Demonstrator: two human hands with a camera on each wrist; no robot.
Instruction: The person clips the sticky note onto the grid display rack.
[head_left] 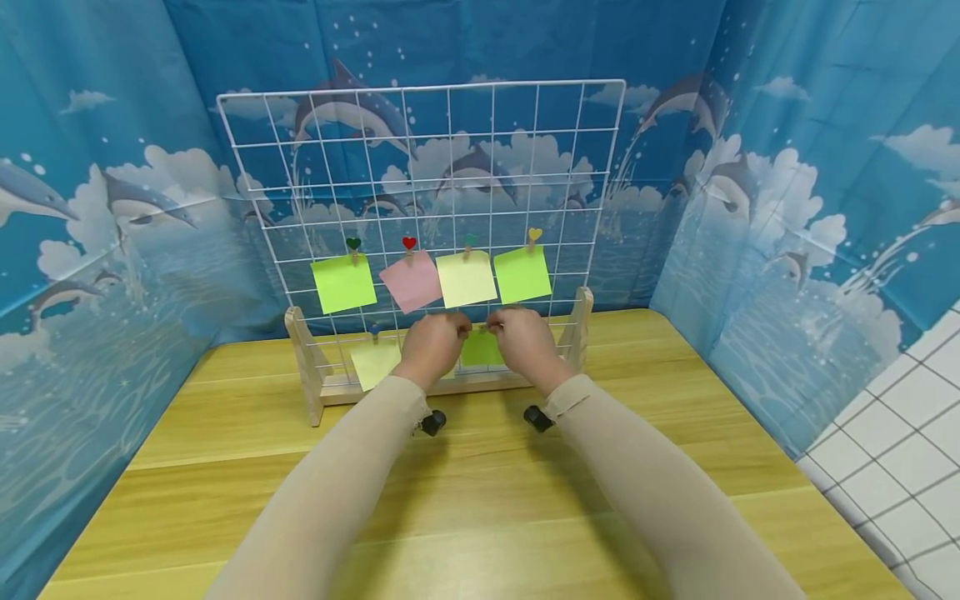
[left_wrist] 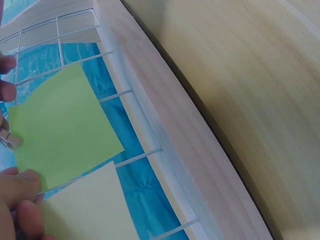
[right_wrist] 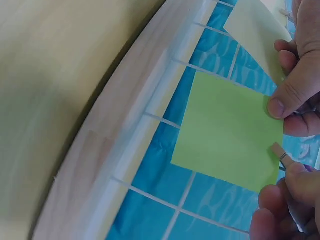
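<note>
My left hand (head_left: 433, 346) pinches the upper left corner of a green sticky note (head_left: 482, 350), its thumb on the paper's front. My right hand (head_left: 528, 340) pinches a small wooden clothespin (right_wrist: 283, 156) at the note's top edge. The note lies flat along the front of a white wire grid (head_left: 450, 158), low down near its base. Next to the green sheet hangs a pale yellow note (left_wrist: 95, 210), mostly behind my left hand in the head view. Whether the clothespin grips the wire as well is hidden by my fingers.
Above hang a green note (head_left: 345, 283), a pink note (head_left: 411, 282), a cream note (head_left: 467, 279) and another green note (head_left: 522, 275), all on heart clothespins. A pale yellow note (head_left: 373, 362) hangs lower left. The grid's wooden stand (head_left: 303, 367) rests on the wooden table (head_left: 465, 492).
</note>
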